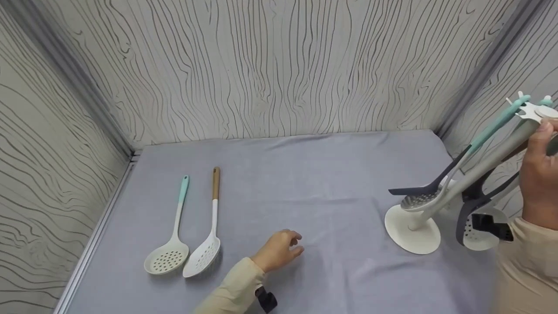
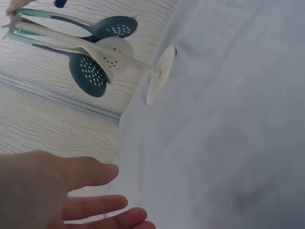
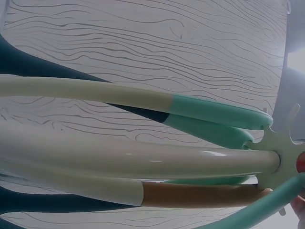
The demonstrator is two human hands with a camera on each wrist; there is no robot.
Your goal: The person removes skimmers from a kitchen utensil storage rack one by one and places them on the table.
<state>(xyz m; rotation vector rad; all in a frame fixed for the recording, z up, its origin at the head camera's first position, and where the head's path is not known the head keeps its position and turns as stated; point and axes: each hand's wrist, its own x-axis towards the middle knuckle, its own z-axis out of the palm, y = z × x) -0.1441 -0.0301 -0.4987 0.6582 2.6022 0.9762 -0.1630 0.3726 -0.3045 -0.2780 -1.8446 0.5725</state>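
Observation:
A white utensil stand [image 1: 475, 179] rises on a round base [image 1: 412, 237] at the right of the cloth-covered table. From its hooked top [image 3: 281, 148] hang several skimmers and turners with mint or brown handles, among them a dark slotted turner [image 2: 88, 74]. My right hand [image 1: 542, 179] grips the stand's top, its thumb over the hooks; the other fingers are largely hidden. Over the front middle of the table, my left hand [image 1: 279, 250] holds nothing, fingers loosely bent. Left of it lie a mint-handled skimmer [image 1: 168, 259] and a brown-handled white skimmer [image 1: 204, 257].
A grey-blue cloth [image 1: 296, 174] with creases covers the table. Wood-grain panels [image 1: 270, 65] stand behind and at both sides, with a metal rail [image 1: 93, 240] along the left edge. Black wrist cameras [image 1: 266, 299] sit on both sleeves.

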